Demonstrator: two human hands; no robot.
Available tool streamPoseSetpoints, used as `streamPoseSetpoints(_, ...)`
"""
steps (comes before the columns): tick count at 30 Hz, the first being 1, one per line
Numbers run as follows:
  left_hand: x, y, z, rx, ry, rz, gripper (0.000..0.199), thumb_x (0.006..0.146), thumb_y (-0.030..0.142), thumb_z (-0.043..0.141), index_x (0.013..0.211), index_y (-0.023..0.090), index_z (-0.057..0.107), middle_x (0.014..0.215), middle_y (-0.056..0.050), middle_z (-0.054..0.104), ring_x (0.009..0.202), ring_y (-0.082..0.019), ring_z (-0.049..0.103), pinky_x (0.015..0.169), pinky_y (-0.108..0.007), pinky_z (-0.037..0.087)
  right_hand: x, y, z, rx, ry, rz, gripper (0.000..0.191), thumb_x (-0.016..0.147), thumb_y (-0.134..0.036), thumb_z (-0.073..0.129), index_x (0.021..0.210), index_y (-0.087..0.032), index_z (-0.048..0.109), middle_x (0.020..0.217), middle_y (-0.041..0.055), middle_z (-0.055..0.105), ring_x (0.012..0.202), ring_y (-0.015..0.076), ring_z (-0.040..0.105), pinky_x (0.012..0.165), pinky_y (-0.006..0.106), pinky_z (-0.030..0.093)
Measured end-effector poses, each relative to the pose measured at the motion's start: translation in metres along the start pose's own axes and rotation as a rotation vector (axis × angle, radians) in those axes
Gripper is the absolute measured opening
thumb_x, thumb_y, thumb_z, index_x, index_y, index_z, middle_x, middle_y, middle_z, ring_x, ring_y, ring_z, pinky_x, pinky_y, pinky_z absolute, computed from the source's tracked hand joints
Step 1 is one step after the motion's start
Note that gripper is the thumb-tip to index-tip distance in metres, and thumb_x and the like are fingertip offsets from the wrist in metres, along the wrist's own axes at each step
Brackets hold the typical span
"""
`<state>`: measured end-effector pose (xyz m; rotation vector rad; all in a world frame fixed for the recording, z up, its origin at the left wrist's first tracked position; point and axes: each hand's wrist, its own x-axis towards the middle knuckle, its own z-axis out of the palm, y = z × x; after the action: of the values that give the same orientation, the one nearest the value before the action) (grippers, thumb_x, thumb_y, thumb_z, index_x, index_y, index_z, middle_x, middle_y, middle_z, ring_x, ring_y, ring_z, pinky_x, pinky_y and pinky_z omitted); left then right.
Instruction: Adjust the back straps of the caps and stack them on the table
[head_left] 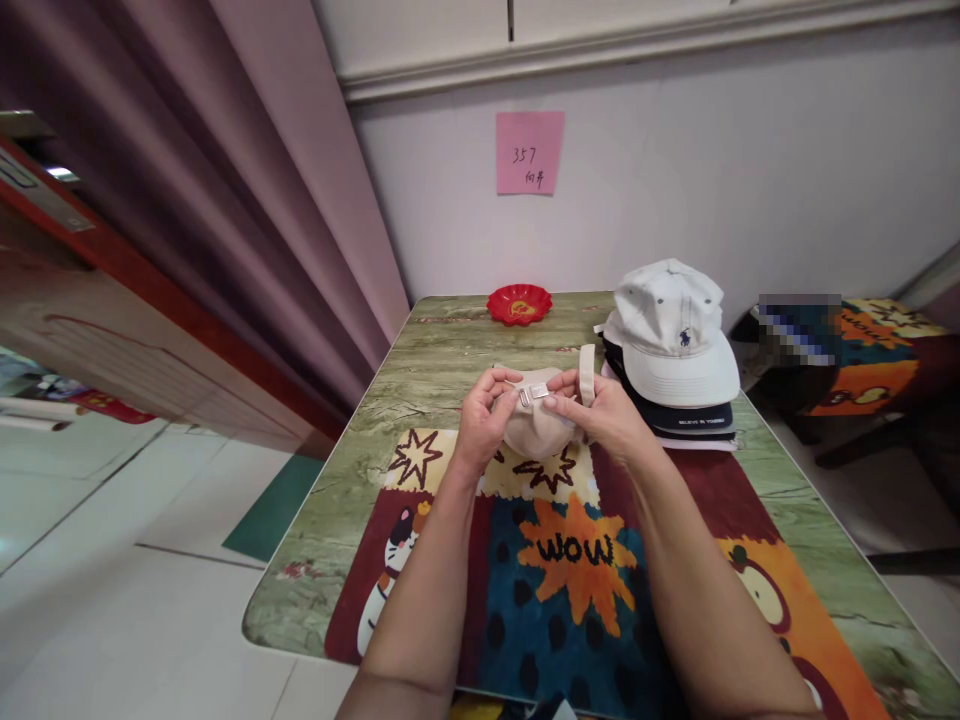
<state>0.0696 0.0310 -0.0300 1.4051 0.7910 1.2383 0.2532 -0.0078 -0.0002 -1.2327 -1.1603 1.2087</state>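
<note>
A beige cap (538, 432) is held up over the colourful mat, its metal strap buckle (533, 394) facing me. My left hand (489, 408) pinches the cap by the left side of the buckle. On the other side, my right hand (592, 402) grips the strap and the buckle's right side between thumb and fingers. A loose strap end (587, 372) stands up beside my right fingers. To the right of my right hand is a stack of caps, with a white cap (675, 335) on top and a dark cap (694, 417) beneath it.
The patterned mat (570, 600) lies on the green wood-grain table (315, 545). A red scalloped dish (519, 304) sits at the table's back edge. Behind it is a wall bearing a pink note (529, 152). A purple curtain (300, 150) hangs at the left; a stool (885, 350) stands at the right.
</note>
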Motion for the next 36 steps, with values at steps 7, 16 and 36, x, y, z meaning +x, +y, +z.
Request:
streamPoseSetpoints(7,0.001,0.001,-0.001,0.145,-0.007,0.135,0.017,0.091,0.035,0.063,0.098,0.019,0.067,0.088,-0.004,0.069,0.082,-0.017,0.064,0.077,-0.028,0.050,0.000,0.002,0.001,-0.039,-0.082,-0.061,0.038,0.072,-0.052,0.080,0.079,-0.016,0.071,0.065,-0.0009,0.059,0.057,0.0111,0.046,0.055,0.026,0.035)
streamPoseSetpoints(16,-0.002,0.013,0.005,0.824,0.170,0.552,0.022,0.088,0.036,0.073,0.106,0.023,0.075,0.108,-0.008,0.070,0.105,-0.023,0.061,0.098,-0.041,0.047,0.005,0.015,0.011,0.010,0.050,-0.092,0.038,0.072,-0.052,0.080,0.079,-0.016,0.070,0.063,-0.0010,0.058,0.055,0.0111,0.044,0.054,0.026,0.034)
streamPoseSetpoints(36,-0.003,0.014,0.004,0.463,0.069,0.351,0.021,0.089,0.024,0.067,0.108,0.024,0.077,0.110,-0.009,0.071,0.096,-0.021,0.067,0.087,-0.034,0.055,0.003,0.017,0.027,-0.249,0.210,-0.246,0.029,0.079,-0.048,0.074,0.079,-0.019,0.072,0.064,-0.0001,0.061,0.055,0.0138,0.048,0.057,0.028,0.039)
